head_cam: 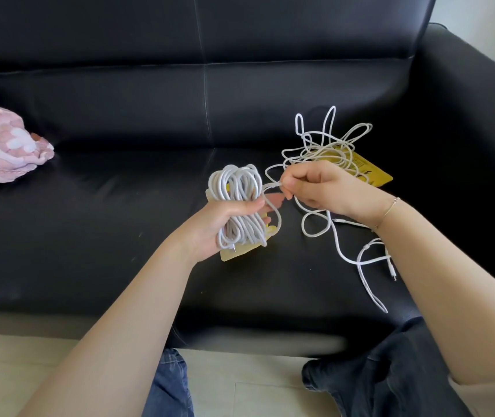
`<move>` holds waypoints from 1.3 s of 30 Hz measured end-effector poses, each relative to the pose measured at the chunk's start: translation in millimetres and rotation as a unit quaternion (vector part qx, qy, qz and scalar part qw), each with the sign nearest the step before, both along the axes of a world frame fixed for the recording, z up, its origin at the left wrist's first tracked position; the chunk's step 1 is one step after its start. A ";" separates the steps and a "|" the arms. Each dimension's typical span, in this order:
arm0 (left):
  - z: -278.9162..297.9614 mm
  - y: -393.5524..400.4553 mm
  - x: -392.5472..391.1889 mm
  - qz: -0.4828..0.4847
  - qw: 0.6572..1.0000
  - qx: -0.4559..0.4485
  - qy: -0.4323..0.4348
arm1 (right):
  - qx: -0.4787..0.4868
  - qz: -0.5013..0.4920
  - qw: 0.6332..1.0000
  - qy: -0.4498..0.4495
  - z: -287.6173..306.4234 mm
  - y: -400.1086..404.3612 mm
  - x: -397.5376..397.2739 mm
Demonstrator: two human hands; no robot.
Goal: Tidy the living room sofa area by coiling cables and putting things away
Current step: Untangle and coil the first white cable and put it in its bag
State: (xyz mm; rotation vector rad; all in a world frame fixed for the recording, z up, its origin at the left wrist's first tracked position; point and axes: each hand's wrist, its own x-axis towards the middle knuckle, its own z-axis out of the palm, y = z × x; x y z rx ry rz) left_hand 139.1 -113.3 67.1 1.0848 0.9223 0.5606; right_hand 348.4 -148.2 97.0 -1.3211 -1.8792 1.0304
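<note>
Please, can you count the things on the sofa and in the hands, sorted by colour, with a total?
White: 2, the coiled cable held by the left hand, and the loose cable tangle behind the right hand
Yellow: 2, the packet under the tangle, and the packet under the coil
Pink: 1, the cloth
Total: 5

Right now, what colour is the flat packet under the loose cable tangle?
Yellow with dark print, seen in the head view: the packet lies under the white loose cable.
</note>
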 end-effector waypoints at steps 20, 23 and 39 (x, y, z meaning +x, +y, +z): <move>-1.6 -5.9 17.5 -0.044 0.994 -0.050 0.083 | 0.183 -0.083 0.979 -0.004 -5.2 -1.1 -15.0; -8.1 -5.4 22.8 -0.022 0.990 -0.017 0.137 | 0.194 -0.096 0.976 -0.023 -8.8 -2.9 -20.0; -4.8 11.2 -2.1 0.202 0.917 -0.223 -0.260 | 0.044 -0.230 0.971 -0.039 -20.3 12.2 10.1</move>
